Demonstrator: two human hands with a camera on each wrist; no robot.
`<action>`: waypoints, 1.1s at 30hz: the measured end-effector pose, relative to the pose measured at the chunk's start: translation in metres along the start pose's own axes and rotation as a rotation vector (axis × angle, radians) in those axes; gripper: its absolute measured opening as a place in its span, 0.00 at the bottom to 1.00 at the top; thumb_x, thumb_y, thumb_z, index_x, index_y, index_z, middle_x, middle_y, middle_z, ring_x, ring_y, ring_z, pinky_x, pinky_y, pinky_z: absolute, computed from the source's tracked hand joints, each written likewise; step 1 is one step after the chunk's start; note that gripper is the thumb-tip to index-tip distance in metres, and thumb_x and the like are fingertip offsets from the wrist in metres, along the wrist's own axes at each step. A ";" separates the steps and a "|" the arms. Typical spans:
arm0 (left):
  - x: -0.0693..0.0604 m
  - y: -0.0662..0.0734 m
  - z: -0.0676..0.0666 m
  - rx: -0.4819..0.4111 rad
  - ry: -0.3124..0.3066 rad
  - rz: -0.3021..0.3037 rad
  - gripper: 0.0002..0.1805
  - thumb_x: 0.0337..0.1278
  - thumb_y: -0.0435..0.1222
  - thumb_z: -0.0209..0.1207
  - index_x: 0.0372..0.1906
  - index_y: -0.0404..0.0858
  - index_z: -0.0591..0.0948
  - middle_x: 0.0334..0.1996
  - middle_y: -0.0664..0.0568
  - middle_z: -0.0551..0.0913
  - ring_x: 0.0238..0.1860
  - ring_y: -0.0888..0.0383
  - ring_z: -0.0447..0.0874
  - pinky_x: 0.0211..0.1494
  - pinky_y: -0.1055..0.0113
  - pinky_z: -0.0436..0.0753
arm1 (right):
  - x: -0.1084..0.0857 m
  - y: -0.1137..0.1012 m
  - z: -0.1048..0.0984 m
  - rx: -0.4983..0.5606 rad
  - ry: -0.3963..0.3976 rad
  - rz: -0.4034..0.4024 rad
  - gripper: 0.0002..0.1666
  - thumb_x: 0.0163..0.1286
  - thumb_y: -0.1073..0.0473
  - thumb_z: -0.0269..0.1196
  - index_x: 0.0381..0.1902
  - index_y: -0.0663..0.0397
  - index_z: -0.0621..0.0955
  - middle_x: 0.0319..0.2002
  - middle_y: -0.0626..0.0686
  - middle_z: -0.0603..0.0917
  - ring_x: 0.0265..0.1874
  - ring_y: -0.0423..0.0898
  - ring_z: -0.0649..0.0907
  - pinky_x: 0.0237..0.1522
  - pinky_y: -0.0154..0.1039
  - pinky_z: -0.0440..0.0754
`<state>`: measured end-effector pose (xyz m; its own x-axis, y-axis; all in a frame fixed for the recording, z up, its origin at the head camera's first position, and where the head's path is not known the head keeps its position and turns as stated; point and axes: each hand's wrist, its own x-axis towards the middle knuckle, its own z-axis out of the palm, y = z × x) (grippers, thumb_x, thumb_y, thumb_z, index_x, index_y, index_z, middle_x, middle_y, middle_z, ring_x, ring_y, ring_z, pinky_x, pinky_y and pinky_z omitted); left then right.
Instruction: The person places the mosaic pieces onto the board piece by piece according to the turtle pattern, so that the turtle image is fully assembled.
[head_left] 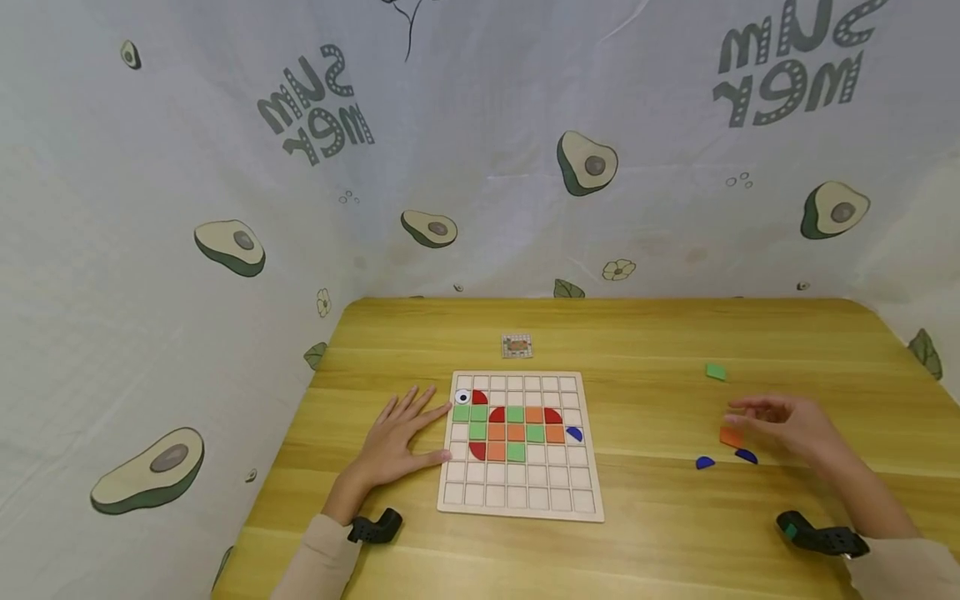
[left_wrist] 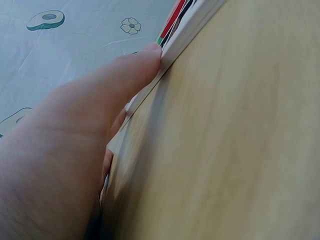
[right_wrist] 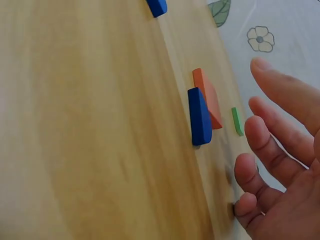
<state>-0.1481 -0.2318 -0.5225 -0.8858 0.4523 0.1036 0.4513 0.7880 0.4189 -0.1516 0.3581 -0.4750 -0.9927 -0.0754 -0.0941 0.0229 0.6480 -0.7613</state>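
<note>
A wooden grid board (head_left: pixel 522 497) lies on the table, with green, orange and red flat pieces, an eye piece (head_left: pixel 462 397) and a blue half-round piece (head_left: pixel 574 433) on it. My left hand (head_left: pixel 395 442) is spread flat at the board's left side, and its thumb touches the edge. Over the table at the right hovers my right hand (head_left: pixel 783 425), its fingers loosely bent with nothing between them. Just beside it are an orange square (head_left: pixel 730 437) and a blue half-round piece (right_wrist: pixel 200 117). Another blue half-round piece (head_left: pixel 705 462) lies to the left of these.
Beyond the right hand is a green square (head_left: pixel 716 372). A small picture card (head_left: pixel 517 346) lies behind the board. A pale cloth (head_left: pixel 480 150) printed with avocados hangs along the table's back and left side.
</note>
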 end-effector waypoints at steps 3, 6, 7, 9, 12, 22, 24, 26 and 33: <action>0.001 0.000 -0.001 0.000 0.001 0.001 0.44 0.56 0.68 0.57 0.77 0.60 0.63 0.79 0.53 0.50 0.79 0.48 0.40 0.77 0.45 0.38 | -0.003 0.000 0.000 -0.009 -0.020 -0.014 0.24 0.68 0.53 0.68 0.53 0.68 0.83 0.32 0.45 0.81 0.29 0.40 0.76 0.28 0.34 0.73; 0.001 0.000 -0.001 -0.001 -0.001 -0.002 0.44 0.56 0.68 0.57 0.77 0.60 0.63 0.79 0.54 0.50 0.79 0.49 0.39 0.77 0.45 0.38 | -0.006 0.001 0.001 -0.023 -0.036 -0.020 0.25 0.67 0.53 0.70 0.53 0.68 0.83 0.32 0.47 0.81 0.29 0.40 0.75 0.28 0.34 0.72; 0.001 0.000 -0.001 -0.002 -0.002 -0.003 0.44 0.56 0.68 0.57 0.77 0.60 0.63 0.79 0.54 0.50 0.79 0.49 0.39 0.77 0.45 0.38 | -0.006 0.001 0.001 -0.029 -0.042 -0.022 0.25 0.67 0.53 0.70 0.53 0.68 0.83 0.32 0.47 0.80 0.29 0.40 0.75 0.29 0.33 0.72; 0.001 0.000 0.000 -0.002 -0.004 -0.003 0.44 0.56 0.68 0.57 0.77 0.60 0.63 0.79 0.54 0.50 0.79 0.49 0.39 0.77 0.45 0.38 | -0.007 0.002 0.002 -0.032 -0.047 -0.026 0.25 0.66 0.53 0.71 0.53 0.67 0.83 0.31 0.47 0.80 0.29 0.40 0.75 0.29 0.33 0.72; 0.001 0.000 0.000 -0.005 -0.005 -0.004 0.44 0.56 0.69 0.57 0.77 0.60 0.63 0.79 0.54 0.50 0.79 0.49 0.39 0.77 0.45 0.38 | -0.008 0.004 0.003 -0.037 -0.044 -0.043 0.23 0.64 0.55 0.72 0.51 0.66 0.84 0.31 0.47 0.80 0.29 0.39 0.75 0.29 0.32 0.72; 0.001 0.000 -0.001 -0.003 0.006 0.003 0.44 0.56 0.68 0.57 0.77 0.59 0.64 0.79 0.53 0.51 0.79 0.47 0.40 0.77 0.43 0.38 | -0.009 0.013 0.005 -0.060 -0.029 -0.124 0.21 0.60 0.59 0.74 0.48 0.66 0.85 0.37 0.48 0.82 0.32 0.36 0.78 0.30 0.32 0.77; 0.002 0.001 -0.001 -0.003 0.004 0.002 0.44 0.56 0.68 0.57 0.76 0.59 0.64 0.79 0.53 0.51 0.79 0.48 0.40 0.77 0.44 0.38 | -0.008 0.014 0.006 -0.071 -0.032 -0.122 0.20 0.61 0.60 0.74 0.48 0.66 0.85 0.37 0.48 0.82 0.32 0.35 0.78 0.30 0.32 0.77; 0.001 0.000 -0.001 -0.002 0.003 0.001 0.44 0.56 0.68 0.57 0.77 0.60 0.63 0.79 0.53 0.50 0.79 0.48 0.39 0.77 0.44 0.38 | -0.008 0.014 0.007 -0.076 -0.035 -0.114 0.20 0.61 0.60 0.74 0.48 0.67 0.85 0.36 0.48 0.81 0.31 0.36 0.77 0.28 0.33 0.77; 0.001 0.000 0.000 -0.011 0.008 0.005 0.44 0.56 0.68 0.57 0.76 0.59 0.64 0.79 0.53 0.51 0.79 0.48 0.39 0.77 0.43 0.38 | -0.009 0.011 0.009 -0.067 -0.019 -0.129 0.17 0.62 0.62 0.73 0.45 0.68 0.86 0.34 0.49 0.81 0.29 0.37 0.77 0.26 0.34 0.78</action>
<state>-0.1488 -0.2309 -0.5225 -0.8846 0.4524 0.1131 0.4543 0.7811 0.4283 -0.1410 0.3592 -0.4888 -0.9845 -0.1748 -0.0109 -0.1129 0.6811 -0.7235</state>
